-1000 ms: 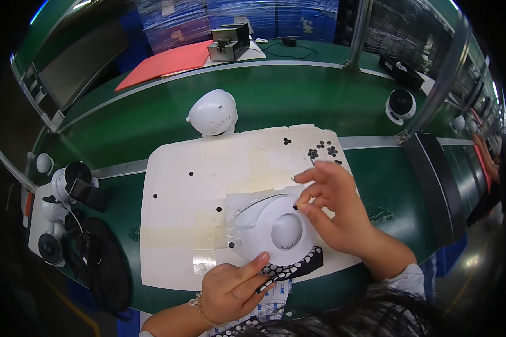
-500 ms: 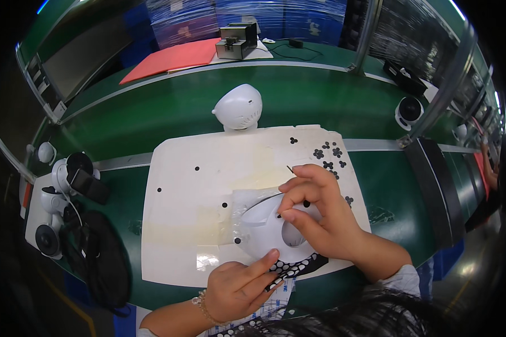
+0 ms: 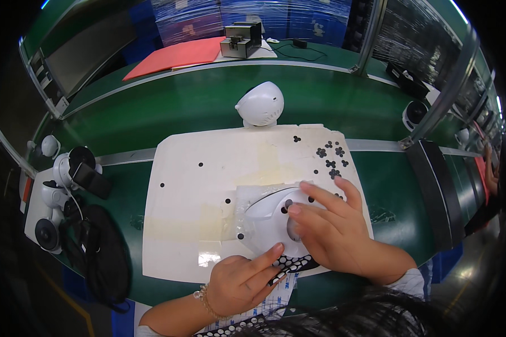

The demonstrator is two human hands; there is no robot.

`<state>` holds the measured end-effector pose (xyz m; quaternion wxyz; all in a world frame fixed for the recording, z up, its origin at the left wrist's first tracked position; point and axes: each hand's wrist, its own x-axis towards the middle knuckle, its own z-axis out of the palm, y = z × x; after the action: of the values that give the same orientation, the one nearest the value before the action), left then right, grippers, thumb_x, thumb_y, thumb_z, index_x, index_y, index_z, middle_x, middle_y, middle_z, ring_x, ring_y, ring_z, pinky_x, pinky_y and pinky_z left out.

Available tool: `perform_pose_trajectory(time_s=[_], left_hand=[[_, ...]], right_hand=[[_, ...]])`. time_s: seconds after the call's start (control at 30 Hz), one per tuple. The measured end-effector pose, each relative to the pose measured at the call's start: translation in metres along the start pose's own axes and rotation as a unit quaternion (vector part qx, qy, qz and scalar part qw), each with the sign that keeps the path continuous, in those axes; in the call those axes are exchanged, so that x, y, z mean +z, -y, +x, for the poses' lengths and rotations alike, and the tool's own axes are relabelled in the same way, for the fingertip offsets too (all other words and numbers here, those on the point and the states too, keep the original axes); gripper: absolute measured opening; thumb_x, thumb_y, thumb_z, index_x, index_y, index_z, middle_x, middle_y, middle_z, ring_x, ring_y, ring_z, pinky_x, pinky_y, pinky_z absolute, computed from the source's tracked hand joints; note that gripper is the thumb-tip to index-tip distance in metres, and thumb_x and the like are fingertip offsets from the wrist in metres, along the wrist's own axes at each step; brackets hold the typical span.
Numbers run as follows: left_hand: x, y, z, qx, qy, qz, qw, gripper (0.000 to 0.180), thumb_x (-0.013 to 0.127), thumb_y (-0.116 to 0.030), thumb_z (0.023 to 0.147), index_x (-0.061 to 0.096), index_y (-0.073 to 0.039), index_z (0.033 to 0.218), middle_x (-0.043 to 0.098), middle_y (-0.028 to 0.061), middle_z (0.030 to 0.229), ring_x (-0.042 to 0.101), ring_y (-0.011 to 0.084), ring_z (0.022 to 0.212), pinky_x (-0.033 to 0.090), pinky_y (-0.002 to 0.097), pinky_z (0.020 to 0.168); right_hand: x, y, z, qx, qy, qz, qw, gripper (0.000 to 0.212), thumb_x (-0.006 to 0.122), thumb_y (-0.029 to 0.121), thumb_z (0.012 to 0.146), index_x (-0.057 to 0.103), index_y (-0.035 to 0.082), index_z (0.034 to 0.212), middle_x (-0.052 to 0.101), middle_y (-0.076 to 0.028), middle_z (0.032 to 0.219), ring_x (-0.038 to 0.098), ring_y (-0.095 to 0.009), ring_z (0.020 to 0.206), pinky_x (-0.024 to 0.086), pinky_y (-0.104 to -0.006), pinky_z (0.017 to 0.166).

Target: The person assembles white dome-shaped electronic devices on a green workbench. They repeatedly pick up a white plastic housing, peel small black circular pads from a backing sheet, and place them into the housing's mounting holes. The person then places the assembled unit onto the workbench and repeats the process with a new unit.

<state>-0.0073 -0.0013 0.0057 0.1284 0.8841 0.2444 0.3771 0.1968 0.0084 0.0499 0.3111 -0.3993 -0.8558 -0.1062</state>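
A smooth white plastic shell with a rounded opening lies on a piece of bubble wrap on the white board. My left hand steadies its near edge, index fingertip on top and other fingers lower; the thumb is hidden. Under that edge shows a black sheet with rows of white dots. My right hand is over the shell's right side, fingers spread, the thumb tip by a small black round pad. A second, greyish round pad touches or adjoins the thumb.
More black pads dot the white board. Behind it stands a white camera-like housing. Round-headed devices and cables crowd the left; a long black box stands right. A metal fixture sits far back.
My right hand has opened from a pinch, its fingers spreading up and right. A dark pad now shows by the thumb. The left hand stays at the shell's edge; the view has shifted slightly.
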Motion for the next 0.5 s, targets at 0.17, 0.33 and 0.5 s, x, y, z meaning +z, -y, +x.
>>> perform_pose_trajectory(time_s=[0.17, 0.33, 0.5], left_hand=[[0.002, 0.001, -0.003, -0.002, -0.006, -0.003, 1.0, 0.018, 0.071, -0.012, 0.062, 0.061, -0.005, 0.075, 0.057, 0.0095, 0.114, 0.05, 0.0134, 0.047, 0.042, 0.0241, 0.045], [0.005, 0.003, -0.004, 0.009, -0.009, -0.016, 1.0, 0.022, 0.073, -0.01, 0.059, 0.06, -0.006, 0.076, 0.055, 0.0117, 0.115, 0.049, 0.0136, 0.046, 0.04, 0.025, 0.045], [0.005, 0.003, -0.005, 0.011, -0.009, -0.018, 1.0, 0.024, 0.074, -0.009, 0.058, 0.06, -0.007, 0.077, 0.055, 0.0128, 0.115, 0.049, 0.0136, 0.046, 0.039, 0.0255, 0.045]], right_hand=[[-0.003, -0.002, -0.02, 0.095, 0.003, 0.193, 0.977, 0.017, 0.063, 0.012, 0.074, 0.06, 0.011, 0.09, 0.038, -0.014, 0.131, 0.026, -0.036, 0.126, 0.019, -0.0455, 0.097], [0.003, 0.008, -0.027, 0.147, 0.059, 0.281, 0.947, 0.004, 0.06, 0.013, 0.078, 0.06, 0.01, 0.081, 0.029, -0.017, 0.137, 0.015, -0.039, 0.129, 0.016, -0.0479, 0.098], [0.006, 0.009, -0.027, 0.151, 0.07, 0.274, 0.947, 0.004, 0.058, 0.014, 0.08, 0.058, 0.01, 0.081, 0.028, -0.018, 0.137, 0.015, -0.04, 0.129, 0.016, -0.0483, 0.098]])
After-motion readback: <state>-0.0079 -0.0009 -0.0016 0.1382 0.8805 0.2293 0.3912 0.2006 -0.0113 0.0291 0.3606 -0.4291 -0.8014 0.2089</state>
